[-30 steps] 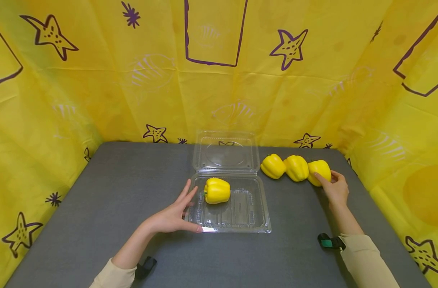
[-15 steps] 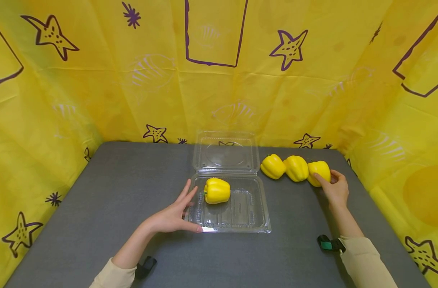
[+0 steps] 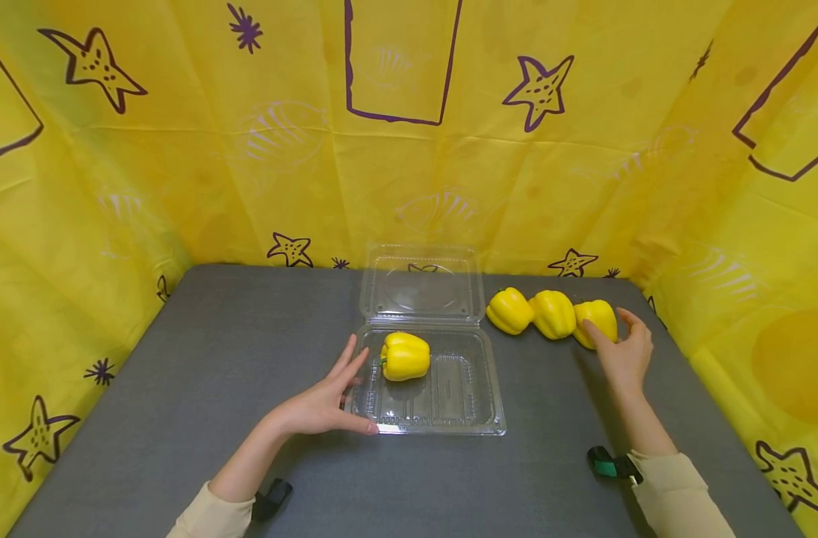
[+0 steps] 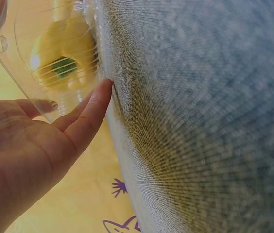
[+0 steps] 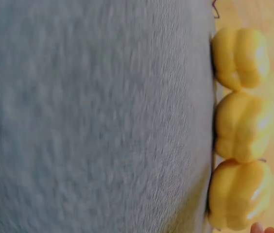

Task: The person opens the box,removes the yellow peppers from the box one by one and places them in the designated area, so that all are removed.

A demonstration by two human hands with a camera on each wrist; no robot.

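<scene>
In the head view a clear plastic clamshell container (image 3: pixel 449 430) lies with its lid raised at the back. One yellow bell pepper (image 3: pixel 406 357) lies on its side in the left of its base, green stem to the left. My left hand (image 3: pixel 317 403) rests at the container's left edge, fingers spread and thumb at the near left corner. Three more yellow bell peppers stand in a touching row to the right. My right hand (image 3: pixel 627 359) is at the rightmost pepper (image 3: pixel 597 323), its thumb in front and its fingers spread apart beside it.
The left pepper (image 3: pixel 509 311) and middle pepper (image 3: pixel 553 314) of the row stand right of the lid (image 3: pixel 422 288). A grey tabletop (image 3: pixel 247 329) carries everything. Yellow printed cloth (image 3: pixel 409 172) hangs around its back and sides.
My right hand's fingers have loosened and spread away from the rightmost pepper, and the wrist has shifted slightly. The left hand, container and peppers look almost unmoved.
</scene>
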